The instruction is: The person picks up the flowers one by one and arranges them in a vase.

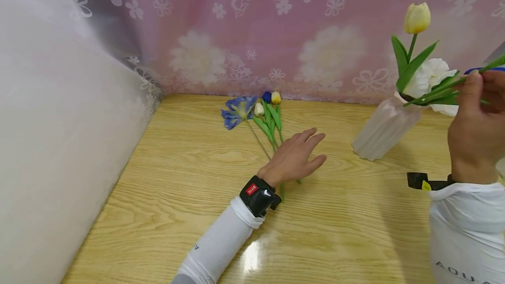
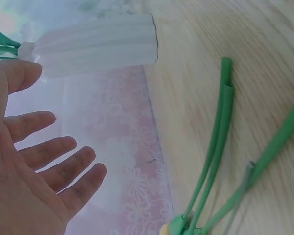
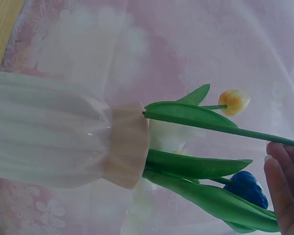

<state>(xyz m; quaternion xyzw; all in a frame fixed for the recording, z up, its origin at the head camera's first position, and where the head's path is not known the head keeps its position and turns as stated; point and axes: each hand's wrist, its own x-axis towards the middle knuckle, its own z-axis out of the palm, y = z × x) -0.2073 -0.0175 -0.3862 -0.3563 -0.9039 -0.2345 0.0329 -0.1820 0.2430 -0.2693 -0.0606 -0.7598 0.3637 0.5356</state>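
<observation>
My right hand pinches a green flower stem between thumb and fingers beside the mouth of a pale ribbed vase. A long leaf lies along this stem, with one end right at the vase's rim; its bloom is out of view. In the vase stand a yellow tulip, a white ruffled flower and a blue tulip. My left hand, fingers spread and holding nothing, hovers over the stems of the flowers lying on the table.
A blue open-petalled flower, a white tulip, a yellow-white tulip and a dark blue bud lie near the back edge of the wooden table. Behind hangs a pink flowered curtain; a white sheet borders the left.
</observation>
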